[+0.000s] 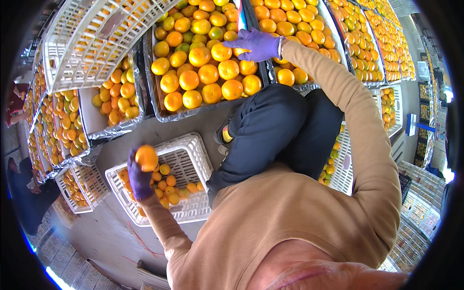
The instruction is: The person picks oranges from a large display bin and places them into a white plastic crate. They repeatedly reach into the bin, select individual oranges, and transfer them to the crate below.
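My left hand (139, 174), in a purple glove, holds an orange citrus fruit (146, 158) above a white slatted plastic crate (194, 145). Loose orange fruits (170, 190) lie in that crate. My right hand (259, 45), gloved in purple too, reaches over a foil-edged bin (159, 116) filled with orange and greenish-yellow citrus. Its fingers are spread on the fruits near the bin's right side, and one fruit (240, 52) shows beneath them. Whether they grip it, I cannot tell. Large orange fruits (208, 74) form rows at the bin's near end.
An empty-looking white crate (72, 54) stands tilted at the upper left over more fruit. Further fruit bins (286, 27) run along both sides. Another white crate (344, 163) is beside my legs. At the far left a person (29, 192) is partly visible beside a crate (90, 185).
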Demonstrator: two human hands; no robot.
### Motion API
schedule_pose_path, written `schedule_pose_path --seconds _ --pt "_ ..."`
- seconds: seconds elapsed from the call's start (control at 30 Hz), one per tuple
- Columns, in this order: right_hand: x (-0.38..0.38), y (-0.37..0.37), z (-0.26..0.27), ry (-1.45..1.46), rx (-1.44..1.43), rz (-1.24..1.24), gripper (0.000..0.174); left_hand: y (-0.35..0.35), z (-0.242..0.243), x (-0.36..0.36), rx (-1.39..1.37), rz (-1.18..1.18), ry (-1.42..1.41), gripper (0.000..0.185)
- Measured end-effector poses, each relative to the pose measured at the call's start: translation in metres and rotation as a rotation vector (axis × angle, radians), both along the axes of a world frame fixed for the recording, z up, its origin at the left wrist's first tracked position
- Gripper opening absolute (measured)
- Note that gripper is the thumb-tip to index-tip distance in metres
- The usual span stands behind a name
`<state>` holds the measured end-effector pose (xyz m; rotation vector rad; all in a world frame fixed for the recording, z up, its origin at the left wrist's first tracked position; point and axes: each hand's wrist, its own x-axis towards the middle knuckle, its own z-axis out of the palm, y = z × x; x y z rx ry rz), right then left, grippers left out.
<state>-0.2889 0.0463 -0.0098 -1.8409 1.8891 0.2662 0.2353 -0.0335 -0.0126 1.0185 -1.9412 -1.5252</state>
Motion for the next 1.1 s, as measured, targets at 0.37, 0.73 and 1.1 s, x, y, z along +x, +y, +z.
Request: schedule_pose_path --seconds 0.37,0.73,1.1 --pt "-0.006 -0.004 -0.038 0.082 -0.554 0.167 0.059 -0.087 0.019 -0.291 -0.022 -0.343 0.098 0.038" --pt "0.016 -0.047 -0.025 -0.227 -0.520 -0.067 0.047 -0.025 -0.001 -0.198 0.591 -0.058 0.481 0.046" --pt "-0.015 -0.068 0.037 -0.305 -0.537 -0.097 0.026 -0.096 0.021 -0.291 -0.053 -0.371 0.150 0.050"
